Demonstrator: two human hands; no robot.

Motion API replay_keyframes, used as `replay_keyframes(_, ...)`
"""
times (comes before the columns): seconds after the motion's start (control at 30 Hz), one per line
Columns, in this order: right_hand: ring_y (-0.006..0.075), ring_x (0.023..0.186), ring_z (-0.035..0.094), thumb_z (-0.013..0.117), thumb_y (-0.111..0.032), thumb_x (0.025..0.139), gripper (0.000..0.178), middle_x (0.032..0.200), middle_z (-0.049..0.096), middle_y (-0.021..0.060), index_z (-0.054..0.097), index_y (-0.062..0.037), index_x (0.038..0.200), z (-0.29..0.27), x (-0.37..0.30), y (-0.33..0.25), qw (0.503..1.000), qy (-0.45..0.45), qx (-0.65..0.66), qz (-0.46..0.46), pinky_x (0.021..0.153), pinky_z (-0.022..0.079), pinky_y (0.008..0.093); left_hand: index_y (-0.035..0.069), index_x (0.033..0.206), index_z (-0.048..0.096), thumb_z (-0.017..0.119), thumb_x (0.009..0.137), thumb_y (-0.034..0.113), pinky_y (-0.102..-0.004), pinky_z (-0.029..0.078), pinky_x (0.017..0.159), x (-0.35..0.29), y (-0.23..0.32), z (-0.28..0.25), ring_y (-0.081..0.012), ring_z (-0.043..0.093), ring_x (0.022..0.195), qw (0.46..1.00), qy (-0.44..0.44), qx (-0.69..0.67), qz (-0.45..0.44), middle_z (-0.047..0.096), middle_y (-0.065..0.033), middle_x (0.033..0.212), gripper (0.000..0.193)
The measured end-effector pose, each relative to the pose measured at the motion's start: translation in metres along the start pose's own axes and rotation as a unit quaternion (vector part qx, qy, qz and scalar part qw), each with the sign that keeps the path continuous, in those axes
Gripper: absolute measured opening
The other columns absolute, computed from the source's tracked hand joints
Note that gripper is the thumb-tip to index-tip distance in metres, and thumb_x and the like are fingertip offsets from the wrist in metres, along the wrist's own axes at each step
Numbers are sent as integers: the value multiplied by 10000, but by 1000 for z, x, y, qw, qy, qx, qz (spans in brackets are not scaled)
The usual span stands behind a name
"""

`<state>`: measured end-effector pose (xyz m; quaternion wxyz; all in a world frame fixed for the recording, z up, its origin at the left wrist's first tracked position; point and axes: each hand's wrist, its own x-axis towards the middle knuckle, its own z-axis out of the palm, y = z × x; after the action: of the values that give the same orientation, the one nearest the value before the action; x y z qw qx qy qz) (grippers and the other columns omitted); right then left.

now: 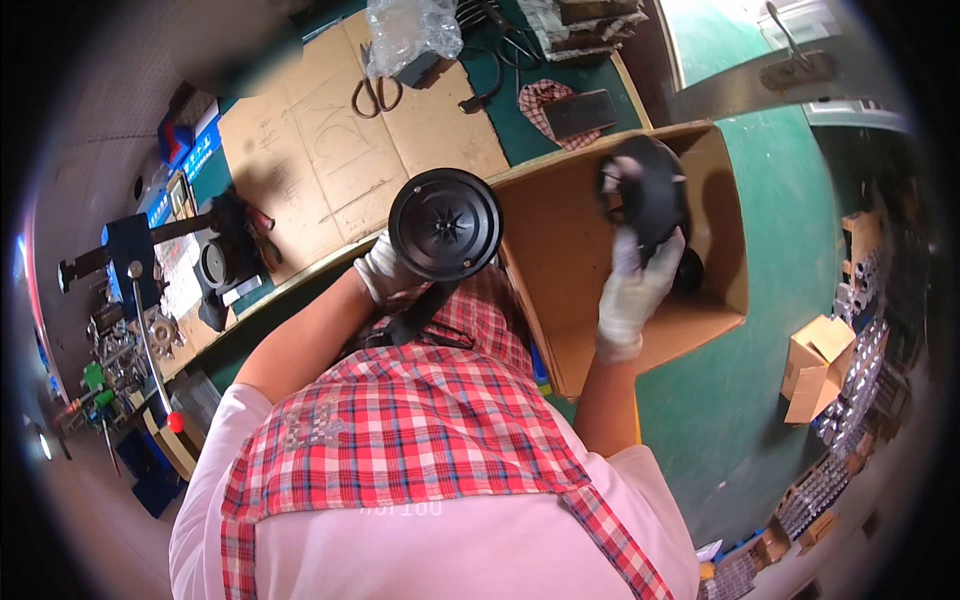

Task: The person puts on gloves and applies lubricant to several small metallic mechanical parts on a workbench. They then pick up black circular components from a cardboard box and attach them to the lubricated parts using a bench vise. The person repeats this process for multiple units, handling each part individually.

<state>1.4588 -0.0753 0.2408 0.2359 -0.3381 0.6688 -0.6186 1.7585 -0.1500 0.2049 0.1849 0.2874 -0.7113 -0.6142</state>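
In a white glove, my left hand is closed on the edge of a round black disc-shaped part, which hides some of the fingers. The disc faces up, with a star-shaped pattern at its centre and small bright spots near its rim. To the right, my gloved right hand grips a black ring-like part with an opening, slightly smeared by motion. That ring is above a cardboard box with its top open. Another small black round piece shows inside the box, beside my right hand.
Flattened cardboard covers the bench ahead, with scissors and a clear plastic bag on it. A phone lies on a checked cloth. At left stands a lever press. A small carton is at far right.
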Motion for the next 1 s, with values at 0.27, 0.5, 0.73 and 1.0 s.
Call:
replay_keyframes(0.27,307,1138,614,740,-119,694,344,1201,627,60,705,-203,1026,37,-7,-112,786,-317,-202,-490,949,538,459,69,1396,509,551,992,113,-366,466,1078,24,29,11,-196,544,1270,729,-35,-676,-104,560,-104,1386,409)
replay_keyframes(0.5,288,1207,592,693,-152,764,356,1277,606,86,682,-235,1110,25,-1,-103,805,-309,-204,-464,1006,501,455,81,1404,495,762,846,92,-364,407,1124,25,24,5,-205,534,1262,976,-39,-199,-74,574,-99,1361,619)
replay_keyframes(0.73,282,1132,589,632,-112,921,368,1191,644,130,599,-18,1274,18,97,94,975,23,118,189,1005,446,339,57,1272,549,724,872,126,-344,442,1030,-9,-33,-6,-201,570,1134,980,72,-166,-83,611,-91,1232,442)
replay_keyframes(1.0,276,928,596,560,-508,963,481,1012,618,82,596,-79,1180,-5,206,360,843,145,102,507,819,521,420,47,1120,581,715,872,131,-335,466,918,-25,-19,-12,-204,586,1003,988,149,6,-27,634,-80,1085,294)
